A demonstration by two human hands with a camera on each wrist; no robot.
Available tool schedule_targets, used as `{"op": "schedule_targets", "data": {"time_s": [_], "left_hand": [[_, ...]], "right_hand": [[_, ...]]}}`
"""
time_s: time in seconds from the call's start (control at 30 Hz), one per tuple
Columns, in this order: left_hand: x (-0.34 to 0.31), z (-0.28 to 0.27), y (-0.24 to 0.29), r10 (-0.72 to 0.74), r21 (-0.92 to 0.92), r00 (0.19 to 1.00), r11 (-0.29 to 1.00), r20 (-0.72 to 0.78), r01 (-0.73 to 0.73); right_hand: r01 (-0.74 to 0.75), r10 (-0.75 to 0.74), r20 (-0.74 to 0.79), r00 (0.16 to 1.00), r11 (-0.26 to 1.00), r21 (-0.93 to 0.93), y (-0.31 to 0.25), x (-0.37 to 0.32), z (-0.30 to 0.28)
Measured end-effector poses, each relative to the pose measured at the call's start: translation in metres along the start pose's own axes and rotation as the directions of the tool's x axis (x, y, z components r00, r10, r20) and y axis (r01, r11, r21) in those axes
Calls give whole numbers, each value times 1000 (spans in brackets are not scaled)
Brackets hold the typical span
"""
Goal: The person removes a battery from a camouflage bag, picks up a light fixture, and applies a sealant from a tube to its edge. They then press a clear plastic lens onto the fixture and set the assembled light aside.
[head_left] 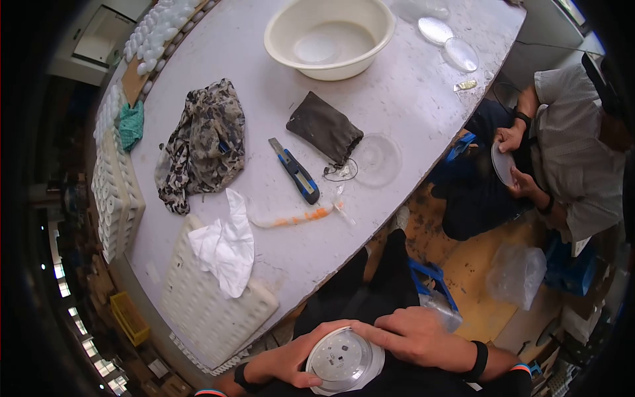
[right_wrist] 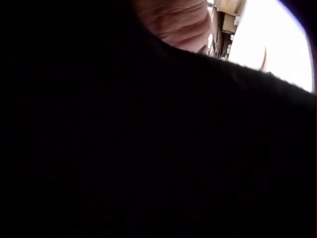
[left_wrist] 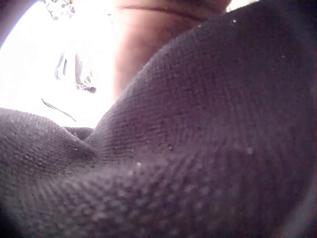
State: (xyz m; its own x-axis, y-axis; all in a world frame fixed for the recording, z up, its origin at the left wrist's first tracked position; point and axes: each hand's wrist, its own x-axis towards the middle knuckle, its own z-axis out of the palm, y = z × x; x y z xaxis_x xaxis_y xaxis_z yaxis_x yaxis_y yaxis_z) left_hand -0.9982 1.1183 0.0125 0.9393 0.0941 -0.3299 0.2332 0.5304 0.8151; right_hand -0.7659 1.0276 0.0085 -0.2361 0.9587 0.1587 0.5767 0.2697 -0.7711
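Observation:
Low in the head view, a round clear plastic dish [head_left: 340,357] with a whitish face and small dark marks is held over the lap. My left hand [head_left: 294,360] grips its left side, fingers along the far rim and thumb at the near edge. My right hand [head_left: 413,337] holds the upper right rim, its index finger laid on the edge and its thumb hidden. Dark cloth [left_wrist: 198,129] fills most of the left wrist view, and dark cloth [right_wrist: 124,148] blocks most of the right wrist view. Only a bit of skin shows in each.
On the table lie a utility knife [head_left: 294,175], a dark pouch [head_left: 324,126], camouflage cloth [head_left: 205,145], white tissue [head_left: 228,248] and a cream basin [head_left: 331,69]. An egg-tray-like panel [head_left: 192,311] stands at the near left edge. A seated person [head_left: 575,139] holds a disc at right.

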Motion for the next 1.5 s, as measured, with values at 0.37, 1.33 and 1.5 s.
{"op": "schedule_targets", "data": {"time_s": [0.37,1.33,1.5], "left_hand": [[-4,0,-8,7,-51,1000,999,-9,-8],[-6,5,-8,-137,-345,983,935,-119,88],[-7,5,-6,-133,-328,982,941,-137,81]], "right_hand": [[-27,27,15,1000,999,-35,1,-2,4],[-181,182,-95,979,983,23,-15,-10,24],[-189,188,-114,976,982,-1,-15,-13,32]]}}
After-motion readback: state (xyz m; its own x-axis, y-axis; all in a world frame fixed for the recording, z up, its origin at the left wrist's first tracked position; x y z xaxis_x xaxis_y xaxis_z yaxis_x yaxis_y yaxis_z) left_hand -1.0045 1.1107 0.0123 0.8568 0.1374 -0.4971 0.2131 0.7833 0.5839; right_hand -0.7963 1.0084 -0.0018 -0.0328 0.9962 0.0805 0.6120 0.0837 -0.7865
